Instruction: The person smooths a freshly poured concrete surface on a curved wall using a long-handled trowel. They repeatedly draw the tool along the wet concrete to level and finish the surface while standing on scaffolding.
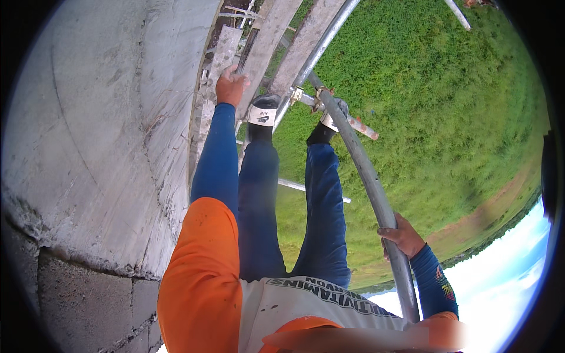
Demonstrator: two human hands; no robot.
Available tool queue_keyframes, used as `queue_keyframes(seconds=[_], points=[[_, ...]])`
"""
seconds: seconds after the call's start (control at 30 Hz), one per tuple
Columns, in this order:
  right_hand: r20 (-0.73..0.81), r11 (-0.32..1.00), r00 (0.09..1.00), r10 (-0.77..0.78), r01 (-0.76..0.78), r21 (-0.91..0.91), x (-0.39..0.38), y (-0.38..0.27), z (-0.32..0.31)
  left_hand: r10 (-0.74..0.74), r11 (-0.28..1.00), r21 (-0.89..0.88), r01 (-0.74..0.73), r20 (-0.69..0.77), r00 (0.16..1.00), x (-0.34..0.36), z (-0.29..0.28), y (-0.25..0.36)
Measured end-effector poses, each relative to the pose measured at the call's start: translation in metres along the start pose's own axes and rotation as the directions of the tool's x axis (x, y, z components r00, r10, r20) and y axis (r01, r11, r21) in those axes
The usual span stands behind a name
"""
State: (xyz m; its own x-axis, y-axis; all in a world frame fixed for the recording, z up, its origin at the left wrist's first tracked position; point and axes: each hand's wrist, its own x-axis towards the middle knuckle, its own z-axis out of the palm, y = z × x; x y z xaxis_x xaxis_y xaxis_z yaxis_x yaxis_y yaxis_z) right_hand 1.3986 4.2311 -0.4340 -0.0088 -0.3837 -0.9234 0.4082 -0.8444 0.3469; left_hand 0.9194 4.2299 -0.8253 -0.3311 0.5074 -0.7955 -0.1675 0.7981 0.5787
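Pole (369, 175) edging open grass (447, 117), right hand (405, 236) gripping

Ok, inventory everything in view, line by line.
wall: one, grey, left
blocks: several, grey, lower left
planks: at least three, grey, top
dark strip: one, black, top
long pipe: one, grey, right
other pipes: several, grey, scattered
clamps: at least two, brownish, upper centre
grass: expanse, green, right
sky: patch, blue-white, lower right
shirt: one, orange-white, bottom
trousers: one pair, blue, centre
shoes: two, black-white, upper centre
left hand: one, blue-sleeved, near dark strip
right hand: one, blue-sleeved, around long pipe
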Motion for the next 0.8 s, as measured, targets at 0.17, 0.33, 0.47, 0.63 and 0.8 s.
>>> queue_keyframes(seconds=[0.17, 0.33, 0.47, 0.63, 0.8], points=[[-0.011, 0.999, 1.0, -0.028, 0.028, 0.018, 0.002, 0.008, -0.003, -0.169, 0.965, 0.186, 0.184, -0.092, 0.981, -0.17, -0.125, -0.007], [-0.027, 0.997, 0.998, -0.052, 0.05, -0.06, 0.016, 0.024, -0.012, -0.372, 0.798, 0.449, 0.403, -0.159, 0.914, -0.322, -0.209, -0.024], [-0.195, 0.823, 0.959, -0.208, 0.064, -0.564, 0.033, 0.026, 0.005, -0.361, 0.87, 0.316, 0.379, -0.115, 0.925, -0.373, -0.224, 0.002], [-0.339, 0.378, 0.901, -0.271, -0.224, -0.898, -0.027, 0.037, 0.021, -0.085, 0.945, 0.318, 0.074, 0.02, 0.996, -0.358, -0.207, 0.084], [-0.496, 0.476, 0.844, -0.203, -0.358, -0.803, -0.136, 0.084, 0.03, 0.092, 0.976, 0.182, -0.123, 0.172, 0.981, -0.333, -0.188, 0.179]])
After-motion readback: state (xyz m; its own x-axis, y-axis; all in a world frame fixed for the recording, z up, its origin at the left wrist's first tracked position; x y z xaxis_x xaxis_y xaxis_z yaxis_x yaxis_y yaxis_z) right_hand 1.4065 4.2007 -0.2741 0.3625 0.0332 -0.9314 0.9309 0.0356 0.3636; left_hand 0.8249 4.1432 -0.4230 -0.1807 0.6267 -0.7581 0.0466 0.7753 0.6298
